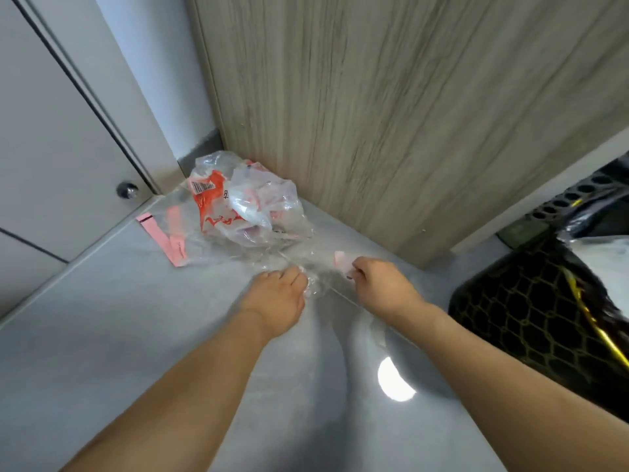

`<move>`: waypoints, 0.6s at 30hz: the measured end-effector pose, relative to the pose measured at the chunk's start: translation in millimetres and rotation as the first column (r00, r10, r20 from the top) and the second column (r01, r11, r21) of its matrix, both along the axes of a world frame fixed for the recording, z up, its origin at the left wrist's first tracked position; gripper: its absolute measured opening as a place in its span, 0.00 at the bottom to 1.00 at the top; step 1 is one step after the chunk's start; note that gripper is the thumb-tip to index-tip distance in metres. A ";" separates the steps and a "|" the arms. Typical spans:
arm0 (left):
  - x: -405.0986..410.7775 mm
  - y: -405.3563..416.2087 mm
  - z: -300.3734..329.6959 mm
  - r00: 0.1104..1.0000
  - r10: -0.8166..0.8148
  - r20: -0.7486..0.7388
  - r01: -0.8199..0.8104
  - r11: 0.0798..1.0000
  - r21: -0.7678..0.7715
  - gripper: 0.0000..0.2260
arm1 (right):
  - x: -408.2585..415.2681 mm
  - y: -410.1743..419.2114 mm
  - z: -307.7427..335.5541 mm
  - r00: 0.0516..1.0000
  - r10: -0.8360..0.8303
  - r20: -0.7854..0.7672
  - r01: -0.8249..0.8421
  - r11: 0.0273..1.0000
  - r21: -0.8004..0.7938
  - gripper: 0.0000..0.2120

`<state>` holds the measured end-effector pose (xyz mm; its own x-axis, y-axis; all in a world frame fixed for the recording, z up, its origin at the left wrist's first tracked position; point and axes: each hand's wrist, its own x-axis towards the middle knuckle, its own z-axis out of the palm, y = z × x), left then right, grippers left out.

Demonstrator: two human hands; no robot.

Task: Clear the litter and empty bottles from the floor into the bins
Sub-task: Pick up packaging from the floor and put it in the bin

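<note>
A heap of crumpled clear plastic bags (252, 206) lies on the grey floor in the corner by a wooden panel; one bag has red print and a barcode, and flat clear bags with pink strips (173, 233) spread to its left. My left hand (279, 298) grips the near edge of the clear plastic with curled fingers. My right hand (381, 284) pinches the same thin plastic beside a small pink strip (342, 260). The film stretches between both hands.
A black bin with a gold lattice pattern (531, 321) and a black liner stands at the right. A wood-grain panel (408, 114) rises behind the litter. White doors with a round doorstop (127, 190) are at the left. Grey floor (136, 335) stretches toward me.
</note>
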<state>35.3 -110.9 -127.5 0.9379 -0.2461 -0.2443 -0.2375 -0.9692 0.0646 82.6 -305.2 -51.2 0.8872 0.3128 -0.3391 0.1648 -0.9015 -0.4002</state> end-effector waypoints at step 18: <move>-14.5 -147.9 275.1 0.925 0.057 -0.375 -0.371 0.342 -0.863 0.08 | -41.2 -181.4 278.0 0.955 -0.227 0.192 0.243 0.968 -0.064 0.17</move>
